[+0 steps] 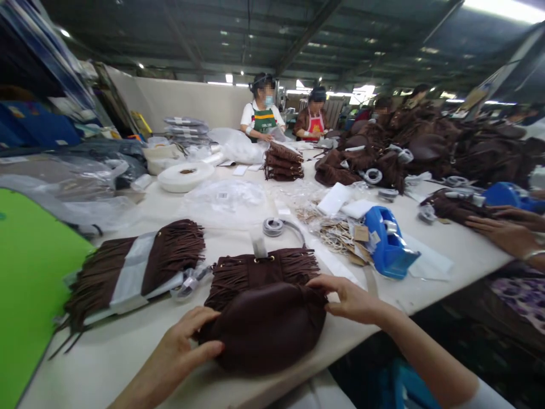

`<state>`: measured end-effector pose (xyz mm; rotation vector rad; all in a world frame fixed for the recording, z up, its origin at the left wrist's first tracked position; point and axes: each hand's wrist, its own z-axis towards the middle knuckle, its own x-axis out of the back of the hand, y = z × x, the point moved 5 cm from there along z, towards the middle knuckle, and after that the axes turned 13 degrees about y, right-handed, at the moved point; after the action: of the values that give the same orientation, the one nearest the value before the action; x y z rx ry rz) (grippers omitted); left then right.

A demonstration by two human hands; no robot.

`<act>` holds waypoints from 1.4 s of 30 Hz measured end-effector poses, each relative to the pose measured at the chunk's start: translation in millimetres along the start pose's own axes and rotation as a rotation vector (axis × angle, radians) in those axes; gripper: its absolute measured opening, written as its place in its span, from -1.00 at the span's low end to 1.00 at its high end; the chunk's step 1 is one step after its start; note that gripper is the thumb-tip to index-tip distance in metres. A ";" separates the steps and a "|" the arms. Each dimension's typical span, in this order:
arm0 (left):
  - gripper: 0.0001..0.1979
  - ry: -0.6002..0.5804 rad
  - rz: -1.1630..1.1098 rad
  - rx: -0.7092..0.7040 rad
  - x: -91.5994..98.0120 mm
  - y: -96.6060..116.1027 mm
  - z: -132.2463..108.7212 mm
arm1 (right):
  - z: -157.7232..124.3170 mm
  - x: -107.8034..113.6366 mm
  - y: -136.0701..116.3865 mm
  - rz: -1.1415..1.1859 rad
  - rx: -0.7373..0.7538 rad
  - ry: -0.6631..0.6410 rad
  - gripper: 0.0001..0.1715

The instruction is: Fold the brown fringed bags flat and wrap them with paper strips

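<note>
A dark brown fringed handbag [272,326] lies before me at the table's front edge, its smooth rounded flap towards me and its fringe spread behind. My left hand [187,341] grips the bag's left side, thumb on top. At the right upper corner, my right hand [344,298] pinches the bag between thumb and fingers. Behind the bag, a grey wrapped strap coil [273,226] rests on the table. To the left lies another brown fringed bag [140,264] with a pale paper band round it, a plastic-wrapped piece beside it.
A blue tape dispenser [388,244] stands right of a pile of tags with strings [344,238]. Further back are a white roll [185,176], stacked brown bags [284,162] and a large bag heap [426,142]. A co-worker's hands [502,227] are at the right; a green panel [34,284] stands left.
</note>
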<state>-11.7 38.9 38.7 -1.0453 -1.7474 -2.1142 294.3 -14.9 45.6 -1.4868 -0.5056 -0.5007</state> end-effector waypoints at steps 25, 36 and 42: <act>-0.72 0.413 0.206 -0.253 8.3 -1.8 -33.7 | -48.1 -12.4 -34.0 -0.549 0.282 0.690 -0.88; -0.59 0.437 0.028 0.120 -1.4 -5.5 -39.3 | -15.5 15.9 -17.1 -0.761 0.095 0.834 -0.88; -0.57 0.370 -0.166 0.239 -4.8 -17.5 -36.9 | -29.1 5.0 -2.8 -0.349 -0.094 0.565 -0.79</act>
<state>-32.4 8.4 20.3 -0.4271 -1.8838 -1.9658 296.9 -44.1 50.2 -1.2709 -0.2918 -1.1901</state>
